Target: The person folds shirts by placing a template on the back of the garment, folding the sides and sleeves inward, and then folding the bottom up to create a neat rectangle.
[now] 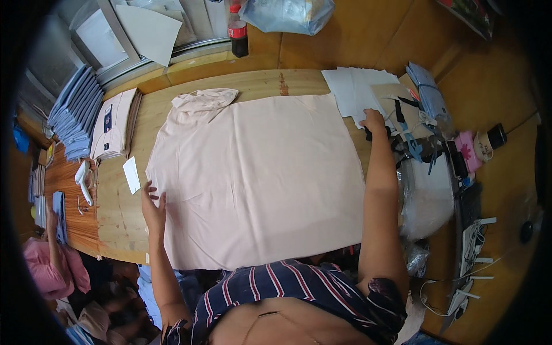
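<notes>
A pale pink garment (270, 172) lies spread flat across the wooden table, with a bunched part (204, 103) at its far left corner. My left hand (153, 206) is at the garment's left edge, thumb and fingers apart. At the far right, my right hand (374, 121) reaches past the garment to the white sheets of paper (355, 89). Its fingers are curled in beside a small dark item; what they grip is hard to make out. A small white card (131, 175) lies left of the garment.
Folded blue shirts (79, 115) and folded pink shirts (117, 123) are stacked at the left, near a white handheld device (84, 181). A dark drink bottle (238, 34) stands on the back ledge. Straps, plastic bags (425, 195) and a pink item (468, 150) crowd the right. Another person's pink sleeve (49, 267) shows lower left.
</notes>
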Available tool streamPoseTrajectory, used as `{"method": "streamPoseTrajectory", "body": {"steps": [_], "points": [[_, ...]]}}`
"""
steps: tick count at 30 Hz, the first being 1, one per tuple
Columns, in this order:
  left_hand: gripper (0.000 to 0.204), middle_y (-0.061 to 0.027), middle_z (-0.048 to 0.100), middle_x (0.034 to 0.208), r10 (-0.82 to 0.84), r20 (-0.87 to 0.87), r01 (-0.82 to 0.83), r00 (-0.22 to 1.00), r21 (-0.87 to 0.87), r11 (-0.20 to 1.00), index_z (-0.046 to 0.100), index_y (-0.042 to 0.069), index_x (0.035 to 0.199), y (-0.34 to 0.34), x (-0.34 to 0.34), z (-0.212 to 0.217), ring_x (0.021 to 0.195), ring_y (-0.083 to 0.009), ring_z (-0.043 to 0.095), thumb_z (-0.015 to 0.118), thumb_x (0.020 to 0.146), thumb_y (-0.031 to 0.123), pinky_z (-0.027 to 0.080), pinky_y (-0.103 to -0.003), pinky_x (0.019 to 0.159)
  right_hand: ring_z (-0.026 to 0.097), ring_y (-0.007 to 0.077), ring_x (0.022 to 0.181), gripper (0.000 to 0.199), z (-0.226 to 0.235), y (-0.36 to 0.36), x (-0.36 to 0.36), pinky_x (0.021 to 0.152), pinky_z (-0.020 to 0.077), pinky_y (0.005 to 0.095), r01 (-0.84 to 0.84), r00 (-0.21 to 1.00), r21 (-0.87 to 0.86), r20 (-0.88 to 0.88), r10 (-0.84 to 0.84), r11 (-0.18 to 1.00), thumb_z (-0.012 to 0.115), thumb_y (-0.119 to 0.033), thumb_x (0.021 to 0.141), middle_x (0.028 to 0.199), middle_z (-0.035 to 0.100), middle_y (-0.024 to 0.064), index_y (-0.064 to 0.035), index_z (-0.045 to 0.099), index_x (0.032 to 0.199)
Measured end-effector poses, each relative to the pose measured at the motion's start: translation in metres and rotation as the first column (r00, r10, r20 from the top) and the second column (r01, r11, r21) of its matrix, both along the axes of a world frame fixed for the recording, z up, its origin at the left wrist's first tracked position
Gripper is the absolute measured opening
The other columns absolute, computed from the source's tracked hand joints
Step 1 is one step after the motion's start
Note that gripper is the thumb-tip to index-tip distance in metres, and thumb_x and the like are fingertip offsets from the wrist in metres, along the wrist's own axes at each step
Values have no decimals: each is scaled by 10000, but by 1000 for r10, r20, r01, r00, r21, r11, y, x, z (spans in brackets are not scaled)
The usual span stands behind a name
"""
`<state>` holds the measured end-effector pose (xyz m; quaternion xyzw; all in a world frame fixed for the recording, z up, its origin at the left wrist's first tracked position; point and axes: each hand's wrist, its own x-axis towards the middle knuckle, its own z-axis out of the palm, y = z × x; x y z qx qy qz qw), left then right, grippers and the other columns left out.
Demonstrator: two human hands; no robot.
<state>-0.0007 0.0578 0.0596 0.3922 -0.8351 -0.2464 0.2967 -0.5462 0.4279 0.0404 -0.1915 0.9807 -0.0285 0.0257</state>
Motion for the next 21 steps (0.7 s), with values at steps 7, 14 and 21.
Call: {"method": "streamPoseTrajectory", "body": {"steps": [7, 14, 21], "points": [[464, -76, 513, 918, 53, 31, -56, 998, 97, 994, 402, 56, 1139, 58, 30, 7, 682, -152, 524, 595, 719, 18, 393, -274, 634, 539, 310, 942, 471, 19, -17, 25, 822, 423, 369, -69, 998, 100, 19, 68, 993, 689, -217, 635, 1009, 566, 171, -83, 555, 1067], [468, -68, 527, 920, 1, -54, 10, 999, 214, 977, 401, 57, 1142, 85, 25, 0, 698, -141, 525, 586, 714, 11, 399, -269, 637, 569, 364, 796, 385, 27, -4, 3, 682, 449, 446, 283, 878, -302, -300, -373, 910, 335, -350, 865, 861, 597, 180, -67, 596, 864], [438, -69, 535, 953, 0, -161, 32, 987, 192, 981, 445, 72, 1117, 89, 9, 2, 880, -180, 508, 618, 714, 85, 419, -327, 741, 533, 270, 816, 210, 151, -4, 153, 700, 448, 380, -610, 320, -747, -538, -780, 265, 451, -149, 844, 932, 546, 164, 47, 504, 899]]}}
